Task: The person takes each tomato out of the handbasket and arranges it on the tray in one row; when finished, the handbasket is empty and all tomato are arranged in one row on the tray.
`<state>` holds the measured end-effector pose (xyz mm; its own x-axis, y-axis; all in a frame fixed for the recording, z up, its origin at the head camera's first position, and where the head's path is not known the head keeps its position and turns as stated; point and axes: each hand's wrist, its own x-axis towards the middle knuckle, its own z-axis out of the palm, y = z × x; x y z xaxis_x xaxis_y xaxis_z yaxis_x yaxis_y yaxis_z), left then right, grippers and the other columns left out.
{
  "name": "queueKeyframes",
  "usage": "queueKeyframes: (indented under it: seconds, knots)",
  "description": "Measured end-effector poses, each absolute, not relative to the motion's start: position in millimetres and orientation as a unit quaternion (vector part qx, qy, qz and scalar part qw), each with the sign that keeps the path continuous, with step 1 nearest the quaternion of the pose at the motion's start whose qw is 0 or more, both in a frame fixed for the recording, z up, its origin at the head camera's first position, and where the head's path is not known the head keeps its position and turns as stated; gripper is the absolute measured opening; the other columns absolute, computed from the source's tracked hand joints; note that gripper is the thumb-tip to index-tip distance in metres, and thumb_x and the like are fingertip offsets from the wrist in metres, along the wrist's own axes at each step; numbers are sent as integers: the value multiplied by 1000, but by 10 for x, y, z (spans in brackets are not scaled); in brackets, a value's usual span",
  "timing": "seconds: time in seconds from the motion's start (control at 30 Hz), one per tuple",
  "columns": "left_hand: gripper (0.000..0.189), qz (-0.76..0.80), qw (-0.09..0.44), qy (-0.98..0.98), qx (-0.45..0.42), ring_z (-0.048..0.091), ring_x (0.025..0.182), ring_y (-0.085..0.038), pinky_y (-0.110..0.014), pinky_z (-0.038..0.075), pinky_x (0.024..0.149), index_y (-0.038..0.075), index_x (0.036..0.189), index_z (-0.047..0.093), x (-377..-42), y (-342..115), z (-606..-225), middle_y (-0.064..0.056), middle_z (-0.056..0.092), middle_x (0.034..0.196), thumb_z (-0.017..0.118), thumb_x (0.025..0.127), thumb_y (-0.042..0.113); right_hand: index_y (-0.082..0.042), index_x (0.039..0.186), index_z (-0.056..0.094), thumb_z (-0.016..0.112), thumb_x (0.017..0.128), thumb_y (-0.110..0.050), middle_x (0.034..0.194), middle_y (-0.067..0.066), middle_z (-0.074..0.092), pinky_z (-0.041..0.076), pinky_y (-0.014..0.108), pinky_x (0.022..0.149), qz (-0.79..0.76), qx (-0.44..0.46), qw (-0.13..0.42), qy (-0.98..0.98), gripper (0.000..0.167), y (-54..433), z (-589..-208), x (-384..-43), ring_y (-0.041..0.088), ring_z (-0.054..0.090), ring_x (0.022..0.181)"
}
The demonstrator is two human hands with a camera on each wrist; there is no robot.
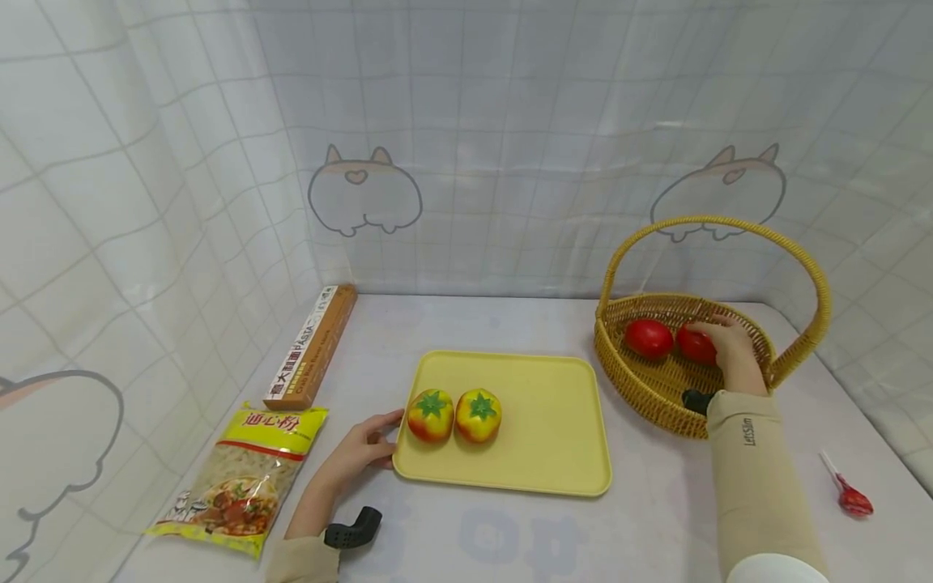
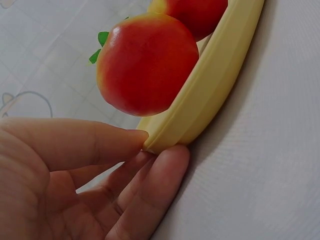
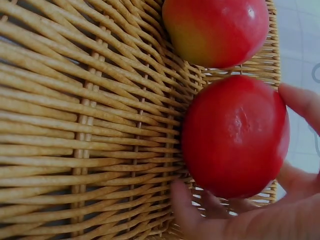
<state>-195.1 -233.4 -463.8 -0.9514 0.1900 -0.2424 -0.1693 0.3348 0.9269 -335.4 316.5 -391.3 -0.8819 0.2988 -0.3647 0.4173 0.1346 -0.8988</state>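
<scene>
Right hand (image 1: 731, 344) round red fruit (image 3: 235, 137) (second fruit (image 3: 217, 32) alongside), basket handle (image 1: 714, 219) above

The white table (image 1: 503, 324) carries a box (image 1: 313, 346), bag (image 1: 236, 482), tray (image 1: 547, 421), basket (image 1: 634, 393), lollipop (image 1: 854, 500).

White grid-patterned sheeting (image 1: 496, 89) on three sides, cartoon animal outlines (image 1: 364, 198), pale tabletop (image 1: 656, 502), faint light reflections

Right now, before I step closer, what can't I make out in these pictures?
- Head view: part of the held red fruit, hidden by the right hand.
- Head view: the pasta box's finest print, too small.
- Head view: the white object, cut off by the bottom edge.
- Left wrist view: the farther red-and-yellow fruit, cut off by the top edge.
</scene>
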Motion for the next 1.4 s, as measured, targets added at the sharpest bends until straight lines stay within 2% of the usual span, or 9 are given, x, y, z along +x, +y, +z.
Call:
queueKeyframes:
  seconds: [0.13,0.23,0.4,0.5,0.6,0.87,1.03,1.23,1.4]
  knots:
    - [60,576,155,803,5,53,73,-21,-25,53,70,4,139,40,-1950,-2338,-4629,-21,39,139,62,83,10,-5,148,-1,53,87,-37,151,24,0,38,52,97,-578,211,103,781,87,3172,-3915,-3328,39,15,134]
    - [60,576,155,803,4,53,73,-21,-25,54,70,4,139,40,-1949,-2340,-4624,-21,40,139,63,83,10,-1,147,2,57,85,-35,149,25,7,47,47,87,-579,209,104,781,89,3153,-3921,-3331,37,20,131]
    - [60,576,153,803,4,53,73,-21,-26,54,70,4,139,40,-1942,-2339,-4620,-21,40,138,63,83,9,0,146,-3,62,84,-26,148,22,10,43,42,95,-589,211,46,778,94,3129,-3921,-3380,33,25,129]
    - [61,578,155,801,5,54,73,-21,-27,54,70,4,139,40,-1939,-2339,-4625,-21,40,138,63,83,10,-2,146,3,67,81,-16,137,16,27,39,35,98,-592,206,-6,779,93,3113,-3914,-3414,23,38,114]
    - [61,578,157,800,5,54,73,-21,-26,54,70,5,139,40,-1937,-2340,-4633,-21,41,138,63,83,10,-2,144,12,70,76,-5,119,2,35,40,22,87,-590,191,-52,783,90,3098,-3901,-3431,9,40,95]
    - [61,577,156,802,3,55,72,-22,-26,53,70,5,139,40,-1927,-2340,-4638,-21,41,138,62,83,11,-19,133,19,71,75,-3,144,13,14,40,16,80,-628,188,-89,750,80,3032,-3836,-3425,19,32,117]
    - [61,572,153,806,5,55,72,-22,-26,53,70,4,139,40,-1924,-2342,-4646,-21,41,138,63,83,11,-25,129,15,70,76,-1,144,14,6,51,17,72,-674,170,-76,715,80,3007,-3791,-3423,12,37,105]
    - [60,572,155,805,8,56,73,-21,-25,53,71,5,138,42,-1952,-2341,-4651,-20,42,137,64,82,12,-24,128,10,64,78,9,143,15,-3,51,21,77,-740,125,-58,659,81,2968,-3715,-3421,21,35,116]
    - [60,576,157,802,17,56,72,-21,-26,53,70,4,138,42,-1972,-2339,-4653,-21,41,137,63,83,11,-26,132,6,68,78,1,143,13,-4,49,24,84,-768,130,-44,625,86,2956,-3666,-3414,13,42,101]
